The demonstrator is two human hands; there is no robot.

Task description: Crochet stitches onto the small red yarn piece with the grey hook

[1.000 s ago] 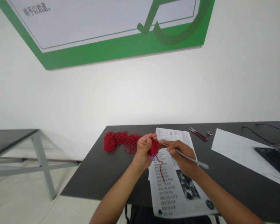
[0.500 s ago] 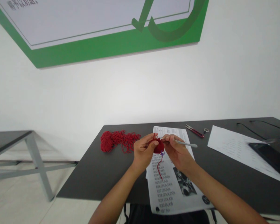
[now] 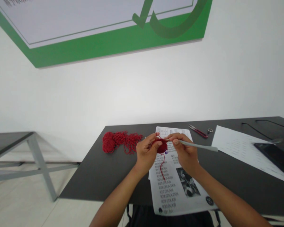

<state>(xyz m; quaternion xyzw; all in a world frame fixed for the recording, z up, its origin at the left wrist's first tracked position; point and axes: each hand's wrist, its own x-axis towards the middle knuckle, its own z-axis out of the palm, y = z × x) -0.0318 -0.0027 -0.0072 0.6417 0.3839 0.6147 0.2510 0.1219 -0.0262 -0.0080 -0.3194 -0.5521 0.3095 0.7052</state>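
My left hand [image 3: 146,149] pinches a small round piece of red crochet [image 3: 162,146], with working yarn looped up over its fingers. Closed around a grey-handled crochet hook [image 3: 198,145], my right hand [image 3: 186,153] holds the metal tip against the top edge of the crochet. A purple stitch marker [image 3: 166,152] hangs at the lower edge of the piece. From its underside a red yarn tail [image 3: 162,168] dangles over the printed sheet. To the left of my hands lies a skein of red yarn [image 3: 109,142], partly unwound into loose curls.
Beneath my hands a printed pattern sheet [image 3: 167,197] lies on the dark table [image 3: 90,176]. Thread snips [image 3: 198,130], a small ring [image 3: 210,130], another paper [image 3: 241,151], a black phone [image 3: 273,157] and glasses [image 3: 257,127] are on the right.
My right hand has moved slightly right and turned, so the hook's handle reaches farther out to the right. The crochet piece now shows more of its round face. My left hand keeps its pinch.
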